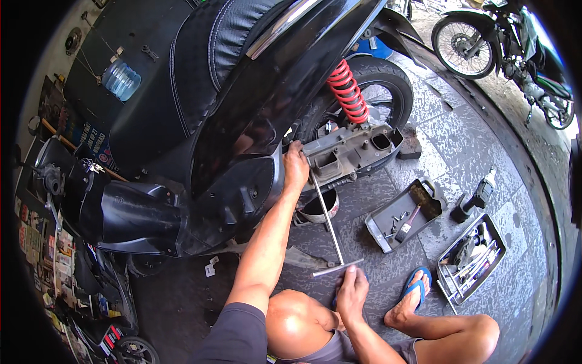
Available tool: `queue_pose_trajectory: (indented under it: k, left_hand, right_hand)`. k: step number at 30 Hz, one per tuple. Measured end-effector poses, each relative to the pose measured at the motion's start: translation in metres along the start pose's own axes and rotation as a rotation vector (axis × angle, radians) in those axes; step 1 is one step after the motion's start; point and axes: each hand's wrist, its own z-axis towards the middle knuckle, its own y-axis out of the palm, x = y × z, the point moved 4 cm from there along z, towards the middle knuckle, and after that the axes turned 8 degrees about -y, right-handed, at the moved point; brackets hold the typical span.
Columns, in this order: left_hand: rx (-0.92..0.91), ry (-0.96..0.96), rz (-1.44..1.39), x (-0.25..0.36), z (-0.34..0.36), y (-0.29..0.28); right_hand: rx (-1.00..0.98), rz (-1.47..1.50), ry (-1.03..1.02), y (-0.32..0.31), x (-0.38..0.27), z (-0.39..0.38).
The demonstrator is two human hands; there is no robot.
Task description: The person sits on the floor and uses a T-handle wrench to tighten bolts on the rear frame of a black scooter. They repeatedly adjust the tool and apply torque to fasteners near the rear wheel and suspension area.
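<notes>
Right hand (353, 292) nearest, fingers curled at crossbar of T-handle wrench (328, 219), whether clamped on it cannot tell; wrench slants up to casing (351, 159) of black scooter (233, 133); left hand (296, 167) at casing's edge beside wrench's far end (fingertips hidden, so grip cannot be told); to right on floor (364, 209), tool tray (484, 276), then dark pan (425, 203) holding brush (407, 227); beyond, red spring (348, 91), rear wheel (402, 91); farthest, motorcycle (536, 51).
</notes>
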Motion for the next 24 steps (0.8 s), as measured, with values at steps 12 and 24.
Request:
queue_pose_trajectory:
  k: [12,24]
  left_hand:
    - [-0.022,-0.049,-0.065,-0.005,0.0,0.004]
    - [-0.01,-0.053,-0.1,-0.014,0.002,0.01]
  right_hand:
    - [-0.142,1.036,0.56,0.016,-0.004,0.011]
    - [0.077,-0.5,-0.656,-0.003,-0.043,-0.002]
